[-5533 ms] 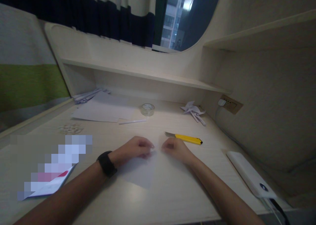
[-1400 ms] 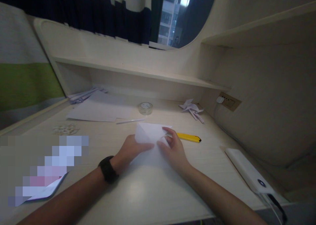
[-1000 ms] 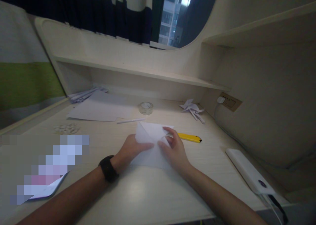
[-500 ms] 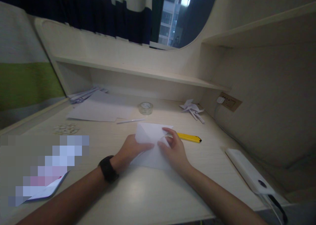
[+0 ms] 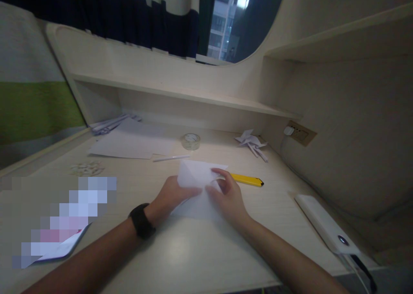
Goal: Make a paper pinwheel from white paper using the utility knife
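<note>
Left hand (image 5: 169,197), partly closed, grips the creased white paper (image 5: 195,173) by its left side; right hand (image 5: 231,200), half-curled, holds its right.

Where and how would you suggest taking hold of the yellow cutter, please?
I would pinch the yellow cutter across its slim body near the dark-tipped end, coming from above and the right. It lies lengthwise on the desk with that end in plain view, while its other end is hidden behind the right hand and the folded paper.
</note>
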The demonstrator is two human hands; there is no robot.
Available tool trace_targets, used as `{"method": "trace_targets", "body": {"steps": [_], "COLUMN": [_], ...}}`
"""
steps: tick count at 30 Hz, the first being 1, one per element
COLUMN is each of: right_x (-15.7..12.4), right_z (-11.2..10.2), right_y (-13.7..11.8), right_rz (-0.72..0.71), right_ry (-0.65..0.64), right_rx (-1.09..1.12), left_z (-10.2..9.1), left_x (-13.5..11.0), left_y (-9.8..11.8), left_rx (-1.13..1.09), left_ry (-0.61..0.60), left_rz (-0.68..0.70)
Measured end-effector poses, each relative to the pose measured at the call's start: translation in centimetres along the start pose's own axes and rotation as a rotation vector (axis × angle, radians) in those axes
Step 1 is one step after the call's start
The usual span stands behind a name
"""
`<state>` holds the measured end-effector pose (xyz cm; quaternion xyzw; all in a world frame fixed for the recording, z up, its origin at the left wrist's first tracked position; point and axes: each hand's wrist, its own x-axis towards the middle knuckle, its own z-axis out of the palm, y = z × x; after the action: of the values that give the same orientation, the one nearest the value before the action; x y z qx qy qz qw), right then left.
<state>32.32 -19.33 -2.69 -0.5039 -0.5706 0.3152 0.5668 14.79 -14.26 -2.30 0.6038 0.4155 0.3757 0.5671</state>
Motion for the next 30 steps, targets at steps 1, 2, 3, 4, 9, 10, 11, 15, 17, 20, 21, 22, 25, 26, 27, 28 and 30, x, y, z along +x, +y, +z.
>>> {"method": "trace_targets", "body": {"steps": [1, 2, 3, 4, 9, 10, 11, 15, 17, 20, 21, 22, 25, 26, 27, 28, 30], "right_x": [-0.01, -0.02, -0.02, -0.03, -0.02, -0.02, -0.02, -0.02, -0.01, 0.03, 0.05, 0.07, 0.13, 0.15, 0.17, 0.18, 0.20], "right_z": [-0.02, -0.03, -0.03, -0.03, 0.06, 0.08, 0.09, 0.07, 0.06, 0.04, 0.02, 0.00, -0.13, -0.16, -0.17, -0.17, -0.09], "right_y": [-0.03, -0.07, -0.11, -0.15, -0.21, -0.18, -0.13, 0.01, 0.02, 0.02, 0.03, 0.04, -0.02, -0.07, -0.14, -0.20, -0.28], "right_rz": [-0.007, -0.014, -0.017, -0.019, -0.009, -0.010, -0.012, -0.026, -0.036, -0.046, -0.045, -0.041, -0.020, -0.016, -0.013, -0.011, -0.011], "right_ry": [0.003, 0.004, 0.008, 0.014, 0.034, 0.032, 0.031, 0.027, 0.023, 0.032, 0.030, 0.024, -0.004, -0.004, 0.003, 0.013, 0.040], "right_rx": [-0.017, -0.033, -0.048, -0.059, -0.072, -0.072, -0.076, -0.098, -0.096, -0.099, -0.091, -0.074, -0.008, 0.002, 0.004, -0.002, -0.015], "left_z": [0.01, 0.02, 0.04, 0.06, 0.18, 0.19, 0.19, 0.14, 0.14, 0.16, 0.16, 0.15, 0.06, 0.03, 0.01, 0.01, 0.07], "left_x": [0.00, -0.01, -0.02, -0.04, -0.09, -0.07, -0.04, 0.11, 0.14, 0.10, 0.07, 0.04, 0.02, 0.03, 0.04, 0.06, 0.07], "left_y": [-0.05, -0.10, -0.12, -0.14, -0.07, -0.09, -0.13, -0.33, -0.35, -0.22, -0.18, -0.14, -0.17, -0.22, -0.27, -0.31, -0.37], "left_rx": [0.001, -0.005, -0.016, -0.029, -0.049, -0.035, -0.012, 0.091, 0.096, 0.078, 0.068, 0.055, 0.005, -0.007, -0.014, -0.017, -0.019], "left_ry": [-0.003, -0.011, -0.021, -0.029, -0.055, -0.053, -0.047, -0.016, -0.014, -0.019, -0.021, -0.028, -0.053, -0.058, -0.058, -0.053, -0.048], "left_rz": [-0.003, -0.004, 0.000, 0.005, 0.003, 0.001, 0.004, 0.011, 0.010, 0.015, 0.021, 0.028, 0.058, 0.057, 0.048, 0.034, 0.004]}}
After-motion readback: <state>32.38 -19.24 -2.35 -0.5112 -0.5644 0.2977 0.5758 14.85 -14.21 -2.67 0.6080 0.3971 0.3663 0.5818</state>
